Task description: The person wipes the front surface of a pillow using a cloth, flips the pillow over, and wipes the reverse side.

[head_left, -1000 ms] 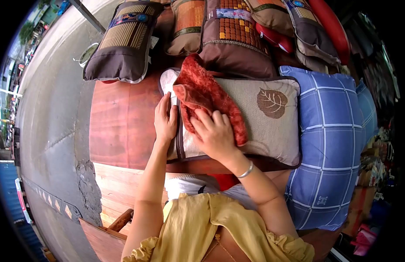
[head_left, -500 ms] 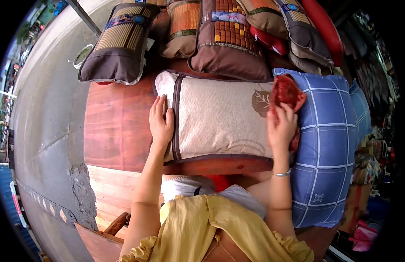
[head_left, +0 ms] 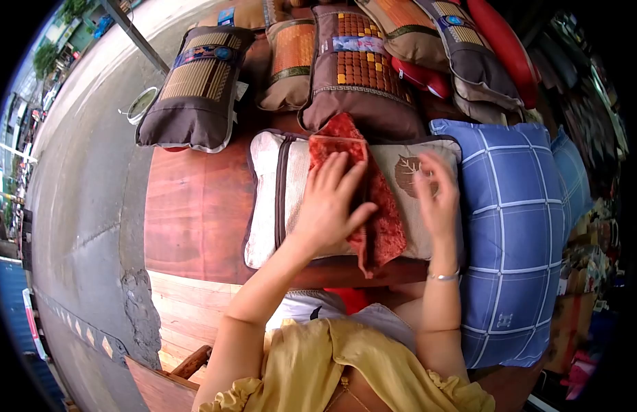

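Observation:
A beige pillow (head_left: 298, 185) with dark piping and a brown leaf print lies flat on the reddish wooden table (head_left: 188, 213) in front of me. Across its middle is a red cloth (head_left: 387, 237), partly folded. My left hand (head_left: 330, 202) rests on the cloth with its fingers spread. Over the pillow's right end, near the leaf print, my right hand (head_left: 436, 196) is raised and slightly blurred; its fingers are apart and loosely curled, with nothing in them.
A blue checked pillow (head_left: 514, 240) lies close on the right. Along the back are a grey pillow with a slatted panel (head_left: 195, 89), a brown pillow with a beaded panel (head_left: 363, 75) and several others. A white bucket (head_left: 141, 104) stands on the pavement at left.
The red cloth has gone from the pillow's right end to its middle. My left hand has moved right onto it, and my right hand has let it go.

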Demonstrator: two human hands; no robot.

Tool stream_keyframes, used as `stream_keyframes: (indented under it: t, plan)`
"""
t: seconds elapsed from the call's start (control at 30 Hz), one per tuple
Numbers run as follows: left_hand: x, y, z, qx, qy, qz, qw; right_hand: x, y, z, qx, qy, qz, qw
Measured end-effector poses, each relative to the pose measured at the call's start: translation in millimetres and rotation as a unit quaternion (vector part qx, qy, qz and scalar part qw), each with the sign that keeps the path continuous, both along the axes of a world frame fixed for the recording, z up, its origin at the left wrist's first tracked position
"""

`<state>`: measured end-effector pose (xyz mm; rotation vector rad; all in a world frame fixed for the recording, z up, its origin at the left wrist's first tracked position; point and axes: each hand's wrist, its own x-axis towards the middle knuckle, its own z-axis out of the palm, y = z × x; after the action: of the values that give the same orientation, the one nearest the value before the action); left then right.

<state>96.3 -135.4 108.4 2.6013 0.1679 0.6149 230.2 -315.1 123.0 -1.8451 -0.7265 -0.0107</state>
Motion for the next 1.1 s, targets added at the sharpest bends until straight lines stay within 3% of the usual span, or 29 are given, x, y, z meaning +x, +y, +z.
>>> stream_keyframes:
  t: [0.03,0.07,0.13,0.33,0.57,0.73,0.77,0.9,1.1]
  plan:
    - [9,-11,-1,0.044,0.015,-0.001,0.999,20,-8,-16,-0.065,-0.116,-0.059,0.989]
    - [19,-21,-3,0.063,0.022,-0.012,0.998,27,-11,-30,-0.066,-0.117,-0.055,0.989]
    - [40,-33,-5,0.073,0.028,-0.036,0.996,37,-9,-47,-0.320,-0.223,-0.101,0.915]
    - [50,-15,-9,0.032,0.042,-0.029,0.998,36,-8,-45,-0.325,-0.181,-0.085,0.924]
    - [19,98,-45,-0.020,0.013,0.073,0.997,32,-10,-48,-0.312,-0.194,-0.094,0.925]
    - [5,175,-85,-0.279,0.034,0.128,0.951,32,-7,-49,-0.315,-0.205,-0.108,0.920]
    - [2,180,-96,-0.286,0.009,0.125,0.950,31,-7,-49,-0.317,-0.204,-0.110,0.920]
    - [-26,161,-97,-0.326,-0.045,0.132,0.935,30,-6,-49,-0.324,-0.213,-0.108,0.915]
    - [-109,90,-83,-0.240,-0.105,0.187,0.947,29,-3,-50,-0.314,-0.221,-0.112,0.917]
